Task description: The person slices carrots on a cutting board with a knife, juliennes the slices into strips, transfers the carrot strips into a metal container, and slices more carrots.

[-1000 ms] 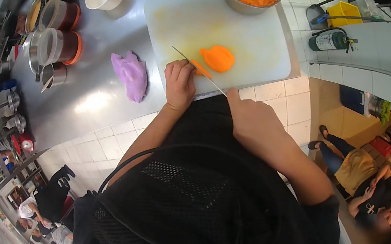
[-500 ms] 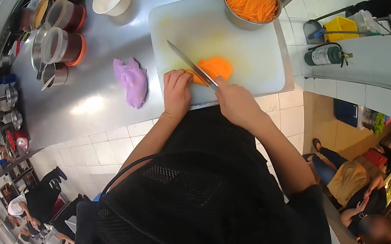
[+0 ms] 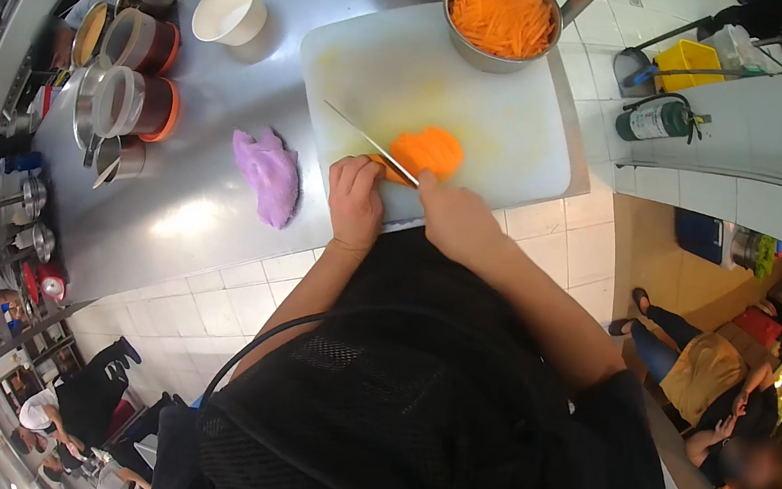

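In the head view, the right hand (image 3: 463,223) has its fingers wrapped round the knife (image 3: 373,143). The left hand (image 3: 355,201) has bent fingers pressing the orange piece (image 3: 387,169) on the white board (image 3: 443,101). Orange slices (image 3: 427,152) lie just past the blade, toward one o'clock from the left hand.

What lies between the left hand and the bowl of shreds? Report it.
From the left hand: the knife, the orange slices, then bare board to the bowl, in the head view.
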Motion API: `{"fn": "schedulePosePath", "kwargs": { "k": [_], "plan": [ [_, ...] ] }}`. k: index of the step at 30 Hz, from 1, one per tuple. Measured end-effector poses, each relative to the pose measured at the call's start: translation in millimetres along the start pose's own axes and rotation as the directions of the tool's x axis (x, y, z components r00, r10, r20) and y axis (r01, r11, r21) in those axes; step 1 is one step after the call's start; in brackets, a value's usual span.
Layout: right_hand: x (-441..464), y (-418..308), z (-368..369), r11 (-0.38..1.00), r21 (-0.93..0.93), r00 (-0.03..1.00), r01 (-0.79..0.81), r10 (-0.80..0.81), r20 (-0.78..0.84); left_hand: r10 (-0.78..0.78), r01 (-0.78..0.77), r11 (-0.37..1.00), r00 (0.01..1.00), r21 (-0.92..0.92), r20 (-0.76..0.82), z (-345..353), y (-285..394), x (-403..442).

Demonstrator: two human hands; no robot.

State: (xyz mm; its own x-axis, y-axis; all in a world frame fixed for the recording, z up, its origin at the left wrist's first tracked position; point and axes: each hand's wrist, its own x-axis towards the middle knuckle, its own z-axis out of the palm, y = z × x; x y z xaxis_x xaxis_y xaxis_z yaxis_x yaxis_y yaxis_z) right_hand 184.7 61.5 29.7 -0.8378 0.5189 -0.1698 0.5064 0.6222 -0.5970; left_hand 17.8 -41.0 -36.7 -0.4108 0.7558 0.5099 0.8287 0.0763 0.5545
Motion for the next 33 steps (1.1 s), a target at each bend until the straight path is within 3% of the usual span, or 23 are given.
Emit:
{"fn": "schedulePosePath", "kwargs": {
  "k": [9, 14, 18, 21, 23, 27, 29, 33],
  "plan": [
    [-57, -61, -82, 0.999, -0.041, 0.972, -0.029, 0.038, 0.231, -0.017, 0.017, 1.0, 1.0, -0.005, 0.01, 0, -1, -8],
    [-12, -5, 12, 0.997, 0.071, 0.999, -0.035, 0.032, 0.038, 0.027, -0.027, 1.0, 1.0, -0.016, 0.012, -1, 0, -4],
    [2, -3, 12, 0.994, 0.026, 0.991, -0.105, 0.102, 0.089, 0.009, -0.009, 0.999, 1.0, -0.043, -0.004, 1, -2, -7],
    [-7, -2, -3, 0.991, 0.134, 0.999, -0.029, 0.024, 0.039, -0.028, 0.027, 0.998, 0.999, -0.061, -0.02, 1, -1, -6],
    [-20, -4, -12, 0.972, 0.223, 0.994, 0.079, -0.058, -0.096, -0.071, 0.069, 0.995, 0.997, -0.068, -0.031, -1, -1, -7],
    [-24, -19, -15, 0.986, 0.165, 0.993, -0.03, 0.047, -0.104, -0.065, 0.065, 0.998, 0.997, -0.003, -0.036, -1, 1, -9],
    [-13, -12, -3, 0.989, 0.066, 0.991, -0.134, 0.134, 0.003, -0.092, 0.089, 0.994, 0.995, -0.063, -0.04, 0, -1, -9],
    [-6, -14, 5, 0.987, 0.142, 0.997, -0.073, 0.071, 0.016, -0.057, 0.055, 0.998, 0.996, -0.035, -0.065, 2, 2, -8]
  ]
}}
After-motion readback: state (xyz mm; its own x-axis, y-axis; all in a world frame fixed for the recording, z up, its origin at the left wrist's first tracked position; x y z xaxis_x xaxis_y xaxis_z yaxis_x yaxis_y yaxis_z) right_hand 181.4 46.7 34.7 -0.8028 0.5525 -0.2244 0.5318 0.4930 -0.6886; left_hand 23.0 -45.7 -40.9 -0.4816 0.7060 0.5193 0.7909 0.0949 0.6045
